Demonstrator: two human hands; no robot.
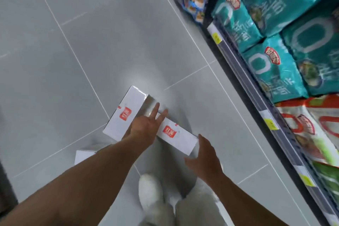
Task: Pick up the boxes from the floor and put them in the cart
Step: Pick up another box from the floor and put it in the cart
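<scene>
On the grey tiled floor (91, 42), a white cardboard box with a red logo (124, 113) lies just left of a second white red-logo box (176, 136), their far ends meeting. The left hand (145, 128) reaches over where they meet, fingers straight, grasping nothing; whether it touches them I cannot tell. The right hand (203, 158), released and spread, is beside the second box's near right corner. A third white box (82, 156) shows under the left forearm. Teal bags (275, 24) fill the dark shelf rack (213, 0) on the right.
</scene>
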